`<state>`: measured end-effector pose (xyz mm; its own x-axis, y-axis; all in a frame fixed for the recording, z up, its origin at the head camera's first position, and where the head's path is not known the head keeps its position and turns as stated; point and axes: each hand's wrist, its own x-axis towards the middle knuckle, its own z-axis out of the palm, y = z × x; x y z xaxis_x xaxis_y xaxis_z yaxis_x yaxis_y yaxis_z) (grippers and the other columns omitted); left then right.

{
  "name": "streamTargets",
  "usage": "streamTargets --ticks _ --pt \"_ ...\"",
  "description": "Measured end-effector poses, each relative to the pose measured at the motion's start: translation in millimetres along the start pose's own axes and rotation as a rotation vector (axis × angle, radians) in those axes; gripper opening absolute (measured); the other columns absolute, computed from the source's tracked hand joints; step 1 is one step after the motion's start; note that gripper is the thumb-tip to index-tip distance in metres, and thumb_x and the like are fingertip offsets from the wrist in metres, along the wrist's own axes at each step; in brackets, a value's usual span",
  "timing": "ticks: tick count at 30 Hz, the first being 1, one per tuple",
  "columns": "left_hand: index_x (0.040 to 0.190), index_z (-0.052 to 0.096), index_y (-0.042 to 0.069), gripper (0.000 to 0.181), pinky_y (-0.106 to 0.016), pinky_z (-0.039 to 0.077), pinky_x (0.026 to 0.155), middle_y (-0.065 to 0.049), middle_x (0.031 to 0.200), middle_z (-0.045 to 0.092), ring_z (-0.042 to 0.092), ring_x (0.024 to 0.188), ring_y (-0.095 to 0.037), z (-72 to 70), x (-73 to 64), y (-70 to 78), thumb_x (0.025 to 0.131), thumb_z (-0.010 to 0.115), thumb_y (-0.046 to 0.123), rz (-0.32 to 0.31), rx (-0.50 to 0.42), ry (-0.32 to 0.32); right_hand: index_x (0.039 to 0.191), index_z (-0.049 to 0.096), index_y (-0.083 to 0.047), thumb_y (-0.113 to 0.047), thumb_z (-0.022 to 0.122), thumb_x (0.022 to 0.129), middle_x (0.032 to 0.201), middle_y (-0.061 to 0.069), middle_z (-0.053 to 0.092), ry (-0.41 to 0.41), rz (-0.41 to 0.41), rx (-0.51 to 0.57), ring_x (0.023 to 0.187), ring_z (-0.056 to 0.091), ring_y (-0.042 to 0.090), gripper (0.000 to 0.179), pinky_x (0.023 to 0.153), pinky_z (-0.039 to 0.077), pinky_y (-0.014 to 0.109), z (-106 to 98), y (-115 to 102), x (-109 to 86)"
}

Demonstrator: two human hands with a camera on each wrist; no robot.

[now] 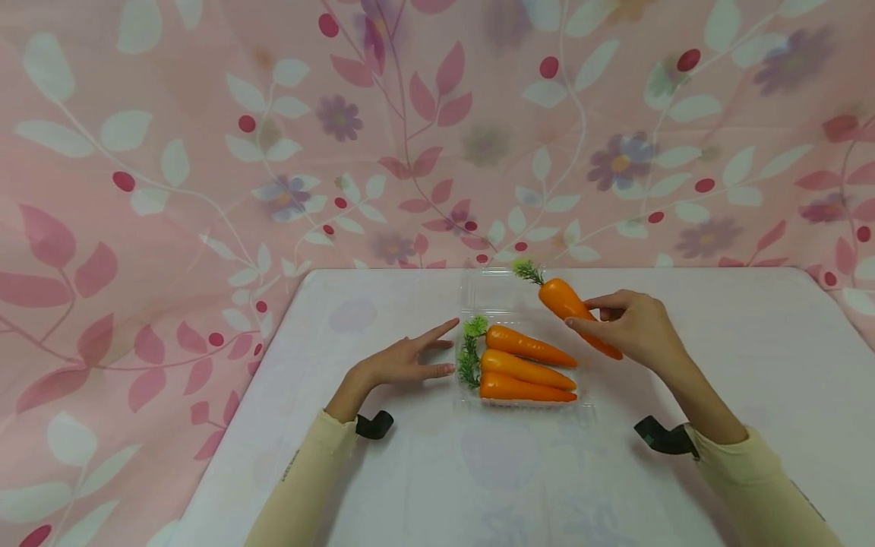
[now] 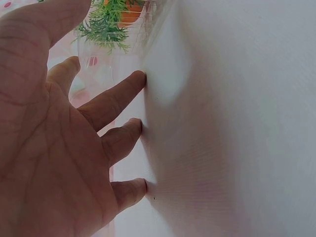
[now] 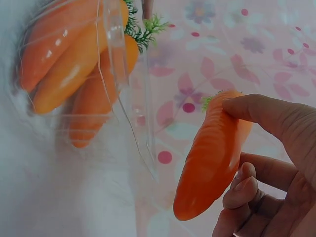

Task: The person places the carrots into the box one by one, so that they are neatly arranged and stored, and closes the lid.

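My right hand (image 1: 632, 327) pinches an orange toy carrot (image 1: 563, 298) between thumb and fingers, above the right back corner of a clear plastic box (image 1: 522, 405). The carrot's green top points to the back left; in the right wrist view the held carrot (image 3: 212, 153) shows its tip downward. Inside the box lie three more carrots (image 1: 526, 369) side by side, their leafy tops (image 1: 470, 357) at the left end. At the box's left side is my left hand (image 1: 403, 361), fingers spread. Its fingertips (image 2: 138, 79) rest on the tabletop in the left wrist view.
The box's clear lid (image 1: 494, 290) stands open toward the back. A white cloth with faint prints covers the table (image 1: 383, 471). Behind it hangs a pink floral curtain (image 1: 410, 114). Black wrist cameras (image 1: 374, 425) sit at both sleeves.
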<state>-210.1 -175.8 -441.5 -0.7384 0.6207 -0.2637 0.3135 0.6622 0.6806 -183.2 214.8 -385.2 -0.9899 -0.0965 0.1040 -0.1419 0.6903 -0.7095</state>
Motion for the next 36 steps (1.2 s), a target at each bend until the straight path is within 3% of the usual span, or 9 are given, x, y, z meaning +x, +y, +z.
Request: streamTargets --ticks 7,18,30,36 --pt "0.159 0.011 0.039 0.084 -0.064 -0.003 0.112 0.004 0.15 0.045 0.029 0.144 -0.018 0.3 0.1 0.2 0.093 0.06 0.056 0.006 -0.008 -0.002 0.107 0.076 -0.004 -0.052 0.082 0.077 0.083 0.008 0.055 -0.024 -0.006 0.01 0.072 0.048 0.025 0.057 0.047 0.039 0.028 6 -4 -1.4" --pt "0.158 0.011 0.04 0.084 -0.063 -0.004 0.113 0.003 0.149 0.047 0.029 0.144 -0.025 0.6 0.3 -1.2 0.093 0.061 0.055 0.009 -0.002 0.004 0.104 0.077 -0.006 -0.047 0.084 0.076 0.081 0.007 0.054 -0.03 -0.039 0.01 0.07 0.047 0.024 0.05 0.046 0.038 0.028 15 -9 -1.8" --pt "0.158 0.01 0.04 0.084 -0.063 -0.002 0.113 0.004 0.149 0.046 0.027 0.145 -0.018 -0.6 -0.1 0.3 0.093 0.06 0.056 0.003 -0.001 -0.001 0.105 0.077 -0.006 -0.049 0.083 0.076 0.081 0.006 0.055 -0.033 -0.062 0.025 0.072 0.048 0.023 0.052 0.05 0.04 0.028 23 -18 -5.3" --pt "0.158 0.01 0.04 0.084 -0.063 -0.003 0.113 0.004 0.149 0.045 0.028 0.144 -0.017 -0.4 0.7 -0.2 0.093 0.06 0.056 0.01 -0.008 -0.003 0.103 0.078 -0.007 -0.041 0.086 0.076 0.08 0.004 0.055 -0.03 -0.092 0.015 0.071 0.048 0.022 0.044 0.053 0.04 0.028 28 -18 -4.9"
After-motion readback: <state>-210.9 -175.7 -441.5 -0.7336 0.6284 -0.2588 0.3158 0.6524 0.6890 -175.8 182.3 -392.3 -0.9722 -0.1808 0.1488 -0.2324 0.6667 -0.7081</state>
